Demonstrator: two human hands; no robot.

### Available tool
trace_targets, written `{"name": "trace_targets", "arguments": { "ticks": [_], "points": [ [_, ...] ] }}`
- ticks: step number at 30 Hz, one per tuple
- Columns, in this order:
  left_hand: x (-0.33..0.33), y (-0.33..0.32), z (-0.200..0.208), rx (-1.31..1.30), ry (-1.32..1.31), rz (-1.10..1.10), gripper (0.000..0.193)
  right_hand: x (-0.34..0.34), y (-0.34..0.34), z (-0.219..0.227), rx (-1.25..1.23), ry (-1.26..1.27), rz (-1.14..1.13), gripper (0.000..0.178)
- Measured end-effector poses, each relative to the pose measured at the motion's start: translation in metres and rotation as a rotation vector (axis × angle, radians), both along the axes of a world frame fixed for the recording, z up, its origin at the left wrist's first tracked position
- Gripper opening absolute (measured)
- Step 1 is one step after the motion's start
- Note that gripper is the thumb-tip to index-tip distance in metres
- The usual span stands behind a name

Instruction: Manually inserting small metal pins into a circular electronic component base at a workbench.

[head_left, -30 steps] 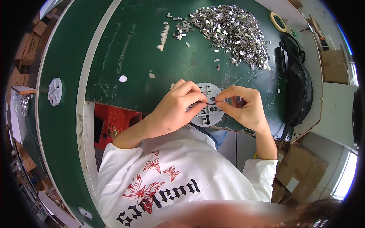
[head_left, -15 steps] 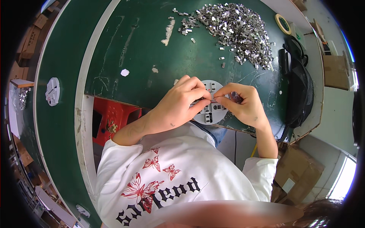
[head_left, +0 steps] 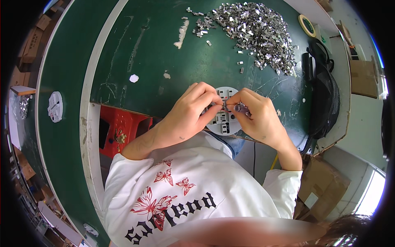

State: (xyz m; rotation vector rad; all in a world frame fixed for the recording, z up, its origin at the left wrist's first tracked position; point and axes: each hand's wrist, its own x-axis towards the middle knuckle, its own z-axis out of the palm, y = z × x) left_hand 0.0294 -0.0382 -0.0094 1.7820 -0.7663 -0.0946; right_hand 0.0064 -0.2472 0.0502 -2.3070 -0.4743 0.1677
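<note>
A round light-grey plastic base [head_left: 233, 124] with raised slots and small dark fittings lies at the near edge of the green table. Both hands meet over its upper middle, fingertips almost touching. My left hand [head_left: 190, 110] is closed in a pinch of thumb and forefinger; a thin dark sliver shows at the tips, too small to name. My right hand [head_left: 261, 117] pinches close beside it. Within its curled fingers sits a tool with a dark purplish translucent handle [head_left: 243, 109], perhaps a screwdriver; its far end is hidden. Fingers cover part of the base.
A heap of small shiny metal clips [head_left: 263, 37] spreads across the far right of the table [head_left: 160, 61], with a few strays around it. A yellow tape roll [head_left: 306, 26] and a black mesh bag [head_left: 325, 99] line the right side. A red stool [head_left: 123, 127] stands below the left edge.
Both hands have shifted slightly left over the base, still pinching together. My right hand has turned, so the tool's handle now lies lower between its fingers.
</note>
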Motion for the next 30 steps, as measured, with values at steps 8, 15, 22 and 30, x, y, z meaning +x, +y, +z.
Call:
{"name": "trace_targets", "arguments": {
  "ticks": [8,15,22,30],
  "points": [
    [-0.002,0.000,-0.002,0.015,-0.105,0.035,0.015,-0.004,0.005,-0.012,-0.128,-0.095,0.077,0.025],
    [-0.002,0.001,-0.005,-0.009,-0.125,0.040,0.015,-0.007,0.015,-0.004,-0.308,-0.107,0.153,0.024],
    [-0.002,0.008,-0.003,0.041,-0.105,-0.011,0.058,0.003,0.012,-0.004,-0.096,-0.160,0.133,0.013],
    [-0.011,-0.008,-0.010,0.238,-0.191,-0.106,0.112,0.015,0.023,0.001,1.002,0.150,-0.061,0.051]
  ]
}}
